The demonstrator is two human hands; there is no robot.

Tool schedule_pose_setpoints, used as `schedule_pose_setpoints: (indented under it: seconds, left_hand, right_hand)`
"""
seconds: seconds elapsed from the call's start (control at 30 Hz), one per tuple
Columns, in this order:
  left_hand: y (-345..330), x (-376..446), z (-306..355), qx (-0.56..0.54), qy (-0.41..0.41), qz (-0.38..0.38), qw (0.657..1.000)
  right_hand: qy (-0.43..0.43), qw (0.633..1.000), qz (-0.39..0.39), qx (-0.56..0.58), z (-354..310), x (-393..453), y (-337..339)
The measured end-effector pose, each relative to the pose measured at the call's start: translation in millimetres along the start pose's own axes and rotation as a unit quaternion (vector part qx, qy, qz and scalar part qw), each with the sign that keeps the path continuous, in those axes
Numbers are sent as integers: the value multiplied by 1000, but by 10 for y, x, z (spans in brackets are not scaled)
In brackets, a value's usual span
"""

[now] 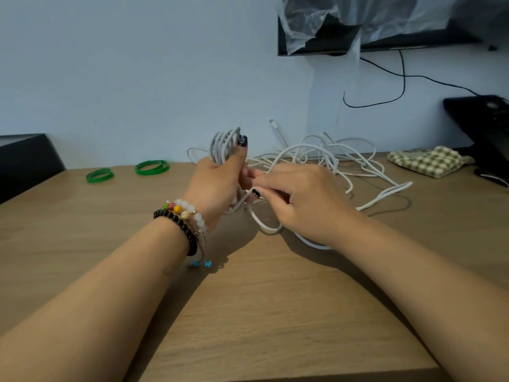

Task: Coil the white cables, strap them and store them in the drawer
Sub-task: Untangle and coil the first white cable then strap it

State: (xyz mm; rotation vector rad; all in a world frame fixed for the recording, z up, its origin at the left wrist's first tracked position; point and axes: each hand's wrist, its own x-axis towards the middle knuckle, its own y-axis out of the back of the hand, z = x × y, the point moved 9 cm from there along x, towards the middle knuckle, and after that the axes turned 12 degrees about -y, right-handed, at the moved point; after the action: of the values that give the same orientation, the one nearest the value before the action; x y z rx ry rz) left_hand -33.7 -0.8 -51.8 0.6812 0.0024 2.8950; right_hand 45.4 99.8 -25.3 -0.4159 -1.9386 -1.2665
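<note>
Several loops of white cable (224, 146) stand upright in the left hand (217, 183), its grip closed around them, while the right hand (300, 199) pinches the loose strand (more cable (344, 155) tangled behind) above the table (248, 299).

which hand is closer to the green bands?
Left. The left hand, gripping the cable coil, sits just right of the green bands on the table. The right hand is farther right, beyond the left hand.
</note>
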Motion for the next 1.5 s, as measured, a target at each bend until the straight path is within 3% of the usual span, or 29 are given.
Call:
schedule_pose_setpoints:
  seconds: [0.23,0.53,0.7,0.9,1.0,1.1,1.27,1.4,1.5]
  left_hand:
    - [-66,-12,-38,134,3,-54,990]
    - [186,103,21,175,-54,19,983]
    - [451,171,62,128,-57,95,986]
    - [8,84,52,279,-113,-109,947]
    - [-86,49,57,284,-131,-149,938]
    - [-143,2,84,254,-147,-183,938]
    - [-185,-21,112,343,-159,-203,903]
    - [-211,-47,167,415,-187,-202,867]
    - [-257,-81,199,466,-207,-199,837]
  right_hand:
    - [-26,999,-13,37,52,9,-22]
    - [-74,992,-58,90,195,49,-90]
    - [-153,983,-30,99,380,71,-22]
    - [-294,944,0,151,655,42,41]
    - [-332,927,-9,175,703,28,6]
    - [-388,888,-30,246,755,-17,-64]
    - [-473,747,-145,444,759,-132,-299]
    - [-501,659,-172,533,716,-166,-406]
    - [-511,647,-163,542,737,-158,-390]
